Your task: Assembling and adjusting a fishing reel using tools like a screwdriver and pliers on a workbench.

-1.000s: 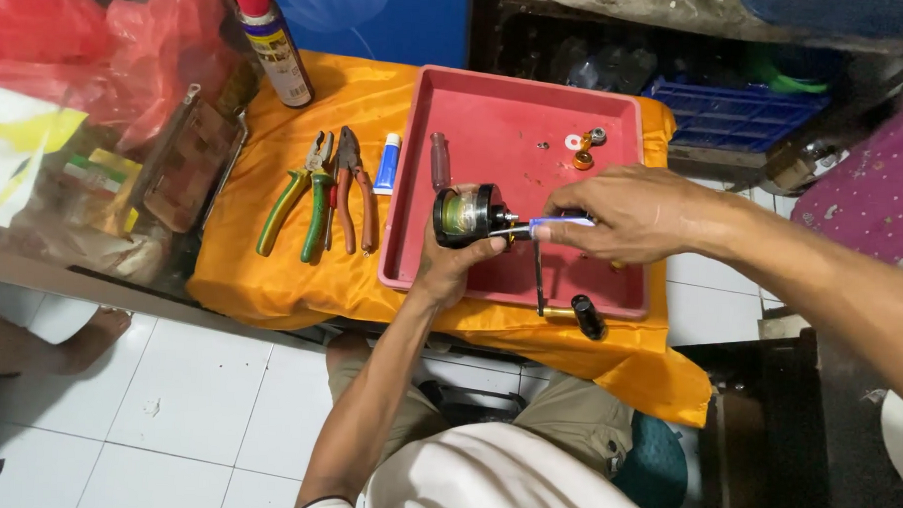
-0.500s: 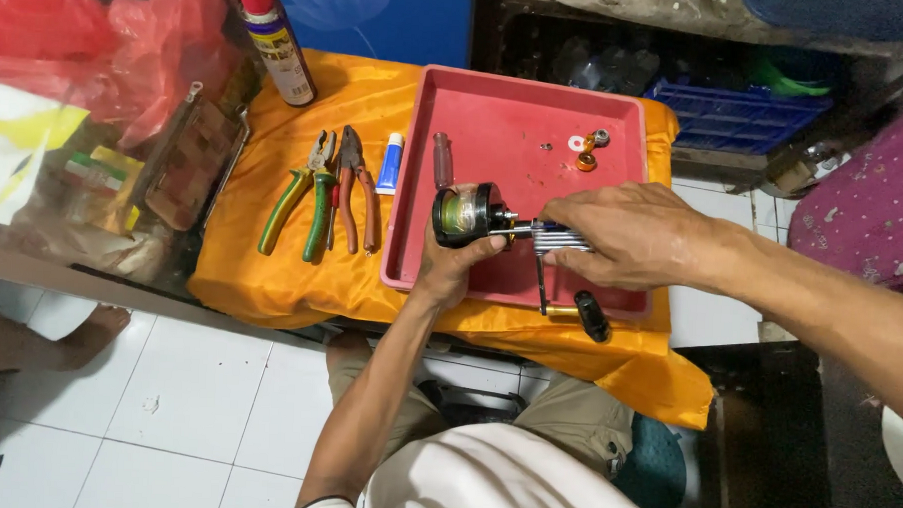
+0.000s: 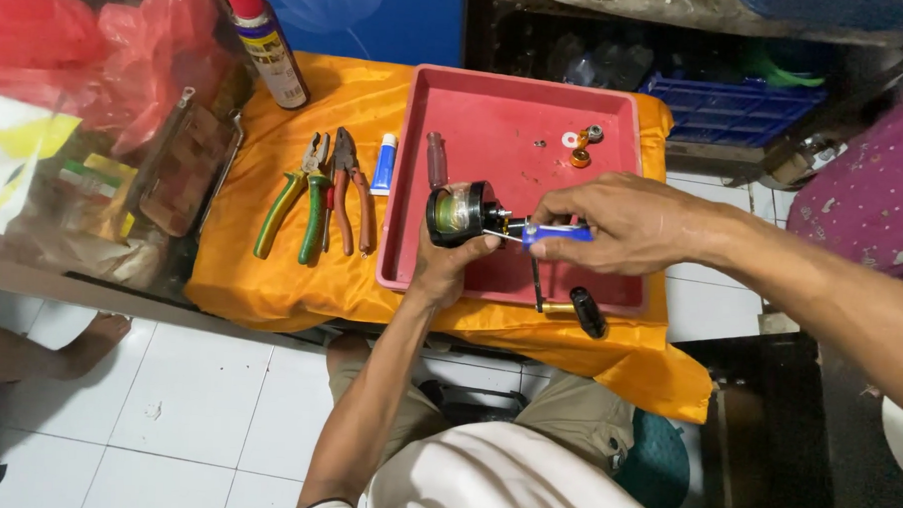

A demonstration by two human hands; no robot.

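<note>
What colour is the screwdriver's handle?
Blue, on the screwdriver in the right hand; head view.

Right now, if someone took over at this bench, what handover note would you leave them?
Left hand: holds the fishing reel over the red tray.
Right hand: holds the blue-handled screwdriver, tip at the reel's side.
In the tray: small washers and nuts near the far edge, so parts are already off.
Pliers and a tube lie on the orange cloth.
Left: the reel is not yet reassembled.
</note>
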